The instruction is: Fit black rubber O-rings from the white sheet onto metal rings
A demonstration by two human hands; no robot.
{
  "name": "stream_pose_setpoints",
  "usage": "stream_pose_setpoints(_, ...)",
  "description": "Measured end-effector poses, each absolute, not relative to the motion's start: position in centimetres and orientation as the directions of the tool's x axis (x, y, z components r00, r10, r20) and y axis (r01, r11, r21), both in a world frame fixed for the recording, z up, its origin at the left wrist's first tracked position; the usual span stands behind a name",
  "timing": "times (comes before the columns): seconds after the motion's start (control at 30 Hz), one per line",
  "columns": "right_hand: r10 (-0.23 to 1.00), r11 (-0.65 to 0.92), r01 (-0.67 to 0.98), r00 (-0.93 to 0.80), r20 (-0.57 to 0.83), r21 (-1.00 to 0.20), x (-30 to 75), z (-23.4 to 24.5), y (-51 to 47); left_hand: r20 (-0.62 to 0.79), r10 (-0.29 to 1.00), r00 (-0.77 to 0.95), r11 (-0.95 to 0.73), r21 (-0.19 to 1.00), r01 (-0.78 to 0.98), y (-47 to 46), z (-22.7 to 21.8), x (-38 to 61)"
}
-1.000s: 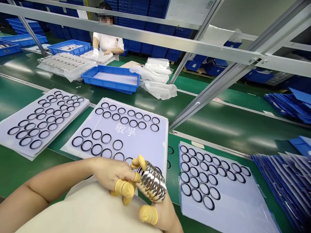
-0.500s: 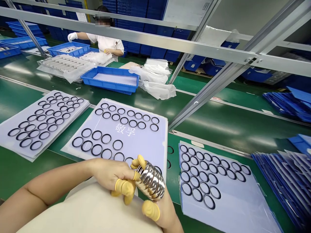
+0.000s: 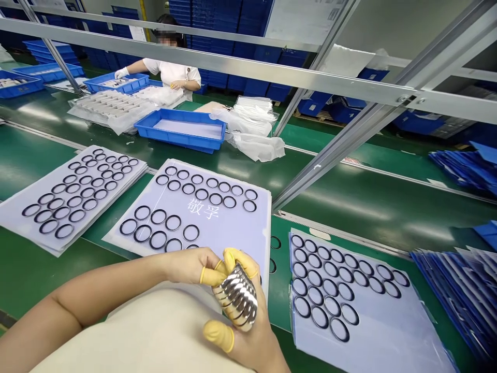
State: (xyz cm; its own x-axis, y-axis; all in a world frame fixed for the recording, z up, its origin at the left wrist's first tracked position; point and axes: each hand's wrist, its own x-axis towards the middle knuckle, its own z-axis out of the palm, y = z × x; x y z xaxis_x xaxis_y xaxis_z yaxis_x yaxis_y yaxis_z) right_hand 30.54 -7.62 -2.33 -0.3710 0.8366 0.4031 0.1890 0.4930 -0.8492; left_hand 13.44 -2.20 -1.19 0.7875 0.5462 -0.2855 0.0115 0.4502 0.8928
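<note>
- As we look down, our right hand (image 3: 252,344) sits low and close to our body, its fingers wrapped round a ring stack (image 3: 236,299) of shiny metal.
- Our left hand (image 3: 190,267) reaches in from the left. Its thumb and forefinger, in yellow cots, are pinched on the top end of the ring stack.
- We hold the ring stack tilted in the air over the near edge of the middle sheet (image 3: 233,223), which lies on the green bench (image 3: 349,202).
- Black rings (image 3: 173,223) lie in rows on that sheet, the left sheet (image 3: 15,217) and the right sheet (image 3: 388,331).
- Farther off stands a blue tray (image 3: 178,143). Beyond it a co-worker (image 3: 174,70) rests a gloved hand (image 3: 121,72) at another tray.
</note>
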Motion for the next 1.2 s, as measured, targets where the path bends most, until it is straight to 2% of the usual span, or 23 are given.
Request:
stream_pose_setpoints(0.13, 0.836, 0.482, 0.135, -0.366, 0.408, -0.866, 30.49, -2.20, -7.53, -0.344, 0.553, 0.759, 0.514, 0.858, 0.014, -2.14, -0.76, 13.59)
stream_pose_setpoints(0.3, 0.854, 0.434, 0.103, -0.362, 0.373, -0.895, 30.37, -1.92, -7.49, -0.337, 0.567, 0.751, 0.517, 0.856, -0.006, -2.17, -0.66, 13.69)
stream_pose_setpoints(0.5, 0.799, 0.563, 0.200, -0.378, 0.468, -0.802, 30.33, -1.74, -7.33, -0.276, 0.578, 0.768, 0.492, 0.868, -0.059, -2.08, -0.83, 13.61)
stream_pose_setpoints(0.57, 0.797, 0.574, 0.218, -0.369, 0.477, -0.789, 30.30, -1.89, -7.42, -0.236, 0.590, 0.772, 0.456, 0.886, -0.078, -2.03, -0.90, 13.60)
stream_pose_setpoints(0.63, 0.829, 0.520, 0.187, -0.343, 0.441, -0.833, 30.24, -2.13, -7.59, -0.197, 0.608, 0.769, 0.408, 0.909, -0.089, -2.00, -0.95, 13.60)
stream_pose_setpoints(0.73, 0.882, 0.376, 0.049, -0.325, 0.341, -0.925, 30.14, -2.44, -7.86, -0.147, 0.642, 0.752, 0.309, 0.948, -0.079, -2.00, -0.98, 13.60)
stream_pose_setpoints(0.83, 0.890, 0.304, -0.039, -0.345, 0.298, -0.952, 30.08, -2.58, -8.04, -0.079, 0.660, 0.747, 0.189, 0.980, -0.063, -2.05, -0.96, 13.52)
stream_pose_setpoints(1.07, 0.860, 0.300, -0.091, -0.406, 0.310, -0.950, 29.89, -2.34, -7.89, 0.092, 0.675, 0.732, -0.052, 0.996, -0.077, -2.02, -0.60, 12.97)
stream_pose_setpoints(1.2, 0.828, 0.351, -0.041, -0.454, 0.330, -0.935, 29.91, -2.56, -7.65, 0.166, 0.685, 0.709, -0.113, 0.986, -0.121, -1.94, -0.52, 12.78)
